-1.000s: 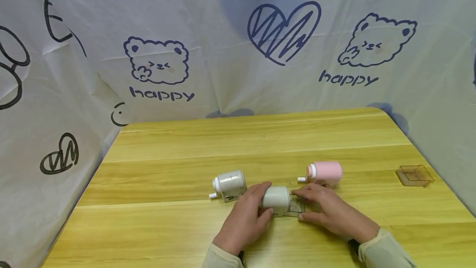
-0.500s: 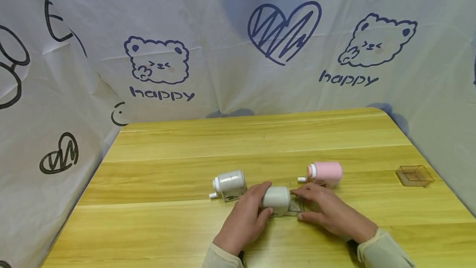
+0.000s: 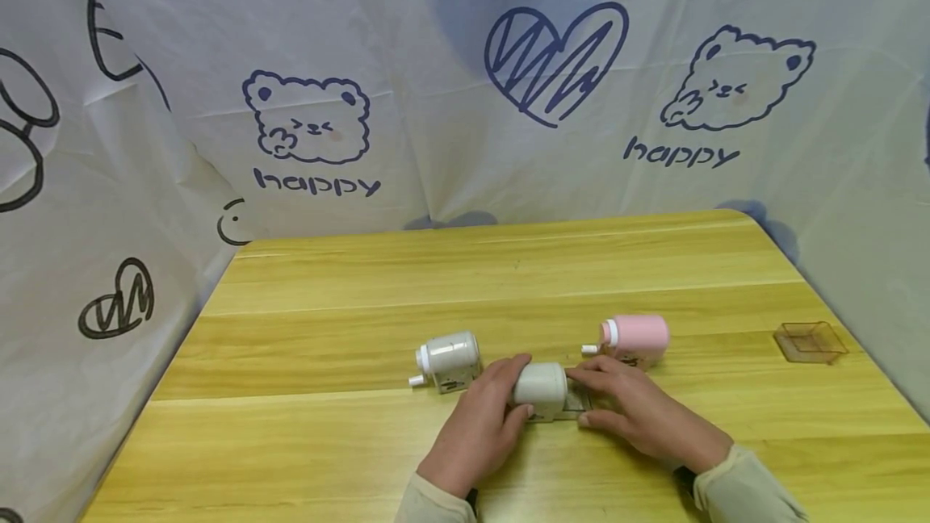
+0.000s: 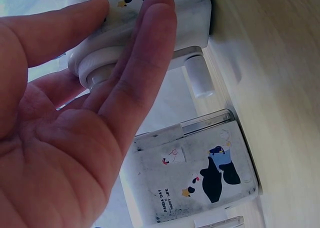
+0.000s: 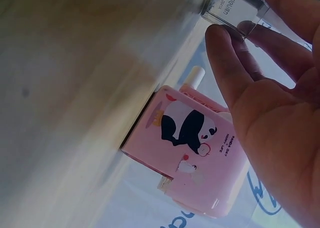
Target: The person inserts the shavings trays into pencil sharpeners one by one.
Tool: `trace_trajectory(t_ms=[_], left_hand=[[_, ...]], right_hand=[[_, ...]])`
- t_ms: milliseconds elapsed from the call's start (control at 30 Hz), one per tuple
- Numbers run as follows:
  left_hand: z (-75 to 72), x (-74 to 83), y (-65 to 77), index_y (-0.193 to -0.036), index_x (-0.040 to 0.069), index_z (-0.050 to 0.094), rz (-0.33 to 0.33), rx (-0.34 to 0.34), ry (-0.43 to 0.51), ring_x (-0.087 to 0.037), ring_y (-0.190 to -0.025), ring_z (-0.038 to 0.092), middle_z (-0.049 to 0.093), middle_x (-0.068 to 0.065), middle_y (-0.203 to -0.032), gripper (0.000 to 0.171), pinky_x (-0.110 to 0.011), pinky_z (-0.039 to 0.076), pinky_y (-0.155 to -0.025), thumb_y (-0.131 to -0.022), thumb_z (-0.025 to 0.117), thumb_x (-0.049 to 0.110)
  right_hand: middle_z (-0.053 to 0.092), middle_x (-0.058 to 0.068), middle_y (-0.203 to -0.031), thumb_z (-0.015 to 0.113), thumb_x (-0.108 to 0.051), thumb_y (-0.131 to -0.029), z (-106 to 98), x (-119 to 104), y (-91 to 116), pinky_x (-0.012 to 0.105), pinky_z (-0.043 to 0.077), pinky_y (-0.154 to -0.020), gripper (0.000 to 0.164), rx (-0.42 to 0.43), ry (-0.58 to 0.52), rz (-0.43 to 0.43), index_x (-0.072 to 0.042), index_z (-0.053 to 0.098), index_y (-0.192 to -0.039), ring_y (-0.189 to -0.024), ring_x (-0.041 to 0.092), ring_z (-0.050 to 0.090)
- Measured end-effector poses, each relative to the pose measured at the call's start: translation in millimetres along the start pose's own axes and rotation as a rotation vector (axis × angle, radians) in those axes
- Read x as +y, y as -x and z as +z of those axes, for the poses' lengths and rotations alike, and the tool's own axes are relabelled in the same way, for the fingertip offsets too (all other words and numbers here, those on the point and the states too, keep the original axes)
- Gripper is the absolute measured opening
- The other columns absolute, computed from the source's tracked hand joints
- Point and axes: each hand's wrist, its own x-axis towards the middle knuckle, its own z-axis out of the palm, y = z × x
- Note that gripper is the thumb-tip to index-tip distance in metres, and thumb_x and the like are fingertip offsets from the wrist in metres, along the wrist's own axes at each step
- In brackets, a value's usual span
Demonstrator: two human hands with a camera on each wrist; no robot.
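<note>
Three crank sharpeners on the worktop [image 3: 291,442]. The one you're working, the white sharpener [image 3: 540,384], stands about midway between left and right edges, nearer half; near edge out of view. Your left hand [image 3: 483,422] is curled round its body, thumb on the near side. Your right hand [image 3: 639,414] pinches the see-through drawer [image 3: 576,402], fingers parted by its width, at the sharpener's right end.

Step looks like sliding the drawer; can't tell which way. Brace the body, slide straight and level, pressure even on both sides: skewing could bind it.

Room: pink sharpener [image 3: 639,335] just beyond your right hand, grey sharpener [image 3: 450,352] just beyond your left; avoid swinging toward the back edge there. Bare wood rightward, as far as the brown box [image 3: 806,351] near the right edge; more toward the left edge.
</note>
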Motion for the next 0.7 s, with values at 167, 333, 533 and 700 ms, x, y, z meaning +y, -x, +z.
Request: trace_trajectory(t_ms=[167,333,533,700], left_hand=[[0.3,-0.7,-0.3,-0.141,0.01,0.045,0.001,-0.002,-0.002,-0.021,-0.119,0.052,0.054,-0.008,-0.133,0.053,-0.036,0.043,-0.098,-0.091,0.063,0.015],[0.6,-1.1,-0.2,-0.14,0.01,0.045,0.004,-0.005,-0.006,-0.021,-0.118,0.052,0.054,-0.008,-0.132,0.053,-0.036,0.044,-0.097,-0.091,0.063,0.014],[0.2,-0.5,0.4,-0.141,0.011,0.045,-0.007,-0.013,-0.004,-0.021,-0.119,0.052,0.053,-0.007,-0.133,0.053,-0.036,0.043,-0.098,-0.091,0.063,0.015],[-0.1,-0.6,0.7,-0.141,0.012,0.045,-0.003,-0.013,-0.01,-0.021,-0.119,0.052,0.053,-0.007,-0.133,0.054,-0.036,0.044,-0.098,-0.091,0.063,0.015]], right_hand=[[0.053,0.006,-0.129,0.064,-0.038,-0.089,1.5,-1.1,-1.0,0.051,0.041,-0.097,0.055,-0.005,-0.011,0.001,-0.01,0.054,-0.135,-0.119,0.029,0.05],[0.054,0.006,-0.128,0.064,-0.035,-0.089,2.0,-2.2,-2.0,0.05,0.042,-0.097,0.054,-0.007,-0.004,-0.001,-0.009,0.054,-0.134,-0.118,0.029,0.051],[0.054,0.005,-0.128,0.066,-0.033,-0.088,3.6,-1.9,-2.7,0.049,0.042,-0.098,0.053,-0.005,-0.003,-0.003,-0.009,0.054,-0.134,-0.118,0.027,0.051],[0.055,0.005,-0.127,0.067,-0.032,-0.087,4.4,-1.3,-2.9,0.049,0.042,-0.097,0.053,0.0,0.009,-0.009,-0.009,0.055,-0.133,-0.118,0.027,0.051]])
